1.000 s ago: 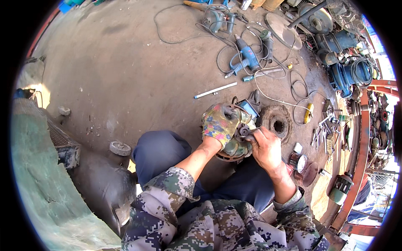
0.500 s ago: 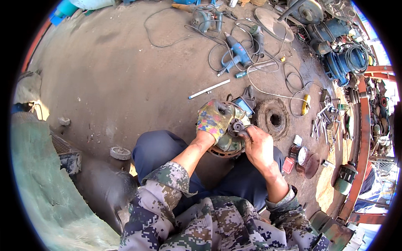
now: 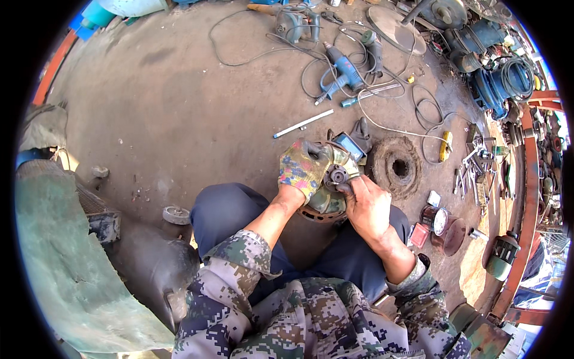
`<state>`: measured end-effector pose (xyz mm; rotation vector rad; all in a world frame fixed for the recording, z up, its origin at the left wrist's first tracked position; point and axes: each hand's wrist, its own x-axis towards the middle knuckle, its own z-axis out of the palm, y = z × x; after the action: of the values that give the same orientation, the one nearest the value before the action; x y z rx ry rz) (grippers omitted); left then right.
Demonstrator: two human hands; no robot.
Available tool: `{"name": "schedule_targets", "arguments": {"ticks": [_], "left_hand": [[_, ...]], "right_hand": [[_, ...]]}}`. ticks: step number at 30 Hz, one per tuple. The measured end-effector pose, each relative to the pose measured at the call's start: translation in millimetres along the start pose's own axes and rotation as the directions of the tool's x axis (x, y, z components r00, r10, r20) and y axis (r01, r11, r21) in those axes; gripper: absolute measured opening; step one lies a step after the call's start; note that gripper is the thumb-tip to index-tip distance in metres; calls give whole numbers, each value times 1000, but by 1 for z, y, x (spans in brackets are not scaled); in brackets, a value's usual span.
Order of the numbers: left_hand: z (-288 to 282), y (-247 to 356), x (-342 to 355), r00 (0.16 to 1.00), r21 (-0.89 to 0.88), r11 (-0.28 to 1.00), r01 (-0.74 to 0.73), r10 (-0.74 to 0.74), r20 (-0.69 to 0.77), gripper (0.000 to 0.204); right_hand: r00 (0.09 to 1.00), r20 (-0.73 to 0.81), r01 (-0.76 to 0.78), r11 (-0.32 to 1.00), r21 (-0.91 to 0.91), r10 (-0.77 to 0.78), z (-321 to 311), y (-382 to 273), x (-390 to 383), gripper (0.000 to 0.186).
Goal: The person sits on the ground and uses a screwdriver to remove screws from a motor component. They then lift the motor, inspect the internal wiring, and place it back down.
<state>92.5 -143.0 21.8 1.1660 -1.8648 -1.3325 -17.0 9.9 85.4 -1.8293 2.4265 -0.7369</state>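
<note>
Between my knees stands a green metal housing (image 3: 326, 200) with a slotted rim and a small dark hub (image 3: 336, 175) at its centre. My left hand (image 3: 302, 167), in a colourful patterned work glove, is closed on the housing's left side. My bare right hand (image 3: 368, 206) pinches at the lower right of the hub with thumb and fingers; whether a small piece is between them is hidden. Just behind the housing lie a blue-screened device (image 3: 350, 145) and a dark glove (image 3: 361, 133). A round rusty part (image 3: 409, 176) with a centre hole lies to the right.
A heat gun (image 3: 345, 70), corded tools (image 3: 289, 27) and a pale strip (image 3: 303, 122) lie ahead. Wrenches (image 3: 472, 167), a round tin (image 3: 431, 218) and a small motor (image 3: 502, 254) are at right, near an orange rail (image 3: 526, 197). A torn green sheet (image 3: 66, 251) is at left.
Both my hands remain at the hub and housing, with only slight shifts of my right fingers around the hub. The view has moved a little.
</note>
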Motion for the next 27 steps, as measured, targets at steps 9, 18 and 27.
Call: {"name": "schedule_targets", "arguments": {"ticks": [9, 18, 27], "left_hand": [[-9, -7, -3, 989, -4, 993, -118, 118, 89, 23], [1, 12, -19, 920, 113, 944, -311, 269, 284, 23], [-3, 8, -8, 940, 32, 984, -176, 159, 301, 31]], "right_hand": [[883, -33, 467, 867, 176, -469, -3, 35, 26, 23], [975, -4, 205, 894, 397, -222, -52, 50, 54, 16], [927, 244, 214, 935, 284, -286, -57, 66, -5, 25]]}}
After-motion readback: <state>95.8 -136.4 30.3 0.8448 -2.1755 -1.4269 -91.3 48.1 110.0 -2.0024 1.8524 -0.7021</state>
